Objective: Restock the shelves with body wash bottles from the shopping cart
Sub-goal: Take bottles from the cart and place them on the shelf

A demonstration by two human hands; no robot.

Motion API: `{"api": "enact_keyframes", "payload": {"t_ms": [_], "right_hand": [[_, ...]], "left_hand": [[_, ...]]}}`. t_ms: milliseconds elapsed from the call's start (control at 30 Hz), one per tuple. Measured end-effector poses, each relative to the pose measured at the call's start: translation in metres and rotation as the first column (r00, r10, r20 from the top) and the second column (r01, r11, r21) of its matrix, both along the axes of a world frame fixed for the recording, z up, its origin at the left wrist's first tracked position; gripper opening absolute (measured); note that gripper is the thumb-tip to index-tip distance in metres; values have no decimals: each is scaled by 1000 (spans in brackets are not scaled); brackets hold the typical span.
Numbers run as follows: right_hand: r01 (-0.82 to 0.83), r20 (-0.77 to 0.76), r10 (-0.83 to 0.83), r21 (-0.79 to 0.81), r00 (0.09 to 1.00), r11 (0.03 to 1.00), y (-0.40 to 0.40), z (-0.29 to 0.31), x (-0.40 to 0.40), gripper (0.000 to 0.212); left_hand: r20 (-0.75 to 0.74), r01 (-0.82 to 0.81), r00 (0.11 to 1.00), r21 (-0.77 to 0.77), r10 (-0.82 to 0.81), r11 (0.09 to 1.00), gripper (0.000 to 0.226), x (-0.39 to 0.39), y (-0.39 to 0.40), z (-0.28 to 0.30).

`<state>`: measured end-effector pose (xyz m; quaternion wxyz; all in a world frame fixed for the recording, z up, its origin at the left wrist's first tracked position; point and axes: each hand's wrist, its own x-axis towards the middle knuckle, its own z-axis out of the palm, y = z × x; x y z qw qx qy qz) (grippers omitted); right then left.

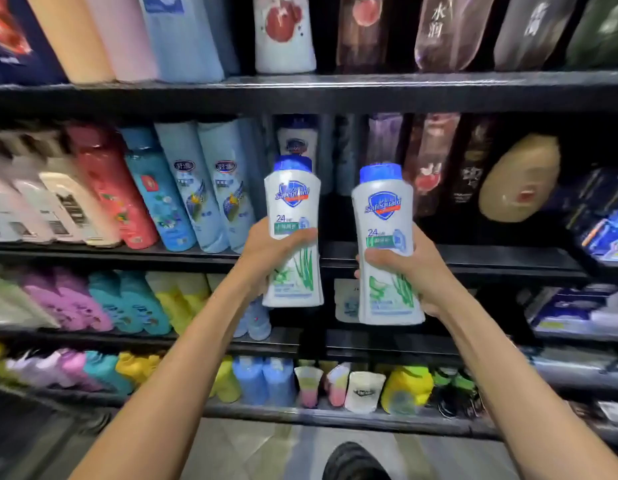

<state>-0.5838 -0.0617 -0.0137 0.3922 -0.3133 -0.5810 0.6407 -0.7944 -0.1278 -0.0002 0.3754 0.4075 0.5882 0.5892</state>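
Observation:
I hold two white Safeguard body wash bottles with blue caps, both upright, in front of the black shelves. My left hand (266, 252) grips the left bottle (293, 202) around its middle. My right hand (409, 268) grips the right bottle (383, 209) the same way. Both bottles hover before a dark gap on the second shelf (474, 259), where a similar white bottle (295, 142) stands further back. The shopping cart is out of view.
Shelves above, below and to both sides are packed with coloured bottles: light blue ones (210, 188) left of the gap, dark ones (435, 164) to its right. A tan bottle (519, 178) leans at right. My dark shoe (352, 462) is on the tiled floor.

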Motion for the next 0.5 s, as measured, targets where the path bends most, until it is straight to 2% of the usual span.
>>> {"api": "enact_keyframes", "payload": {"t_ms": [133,200,333,500], "right_hand": [[13,-4,-13,135,1000,991,20,-28,-5,49],[9,-25,-4,187,1000,982,25,-39,-8,52],[9,-108,15,217,994,976,21,-52,-13,67],[1,-174,40,229,984,973,15,-52,-11,56]], "left_hand": [[3,52,999,92,-52,994,35,-9,21,-25],[-18,85,996,144,-83,986,30,-14,29,-40],[-10,81,997,241,-81,967,9,-21,44,-61],[6,-5,1000,342,3,940,12,-29,75,-45]]}}
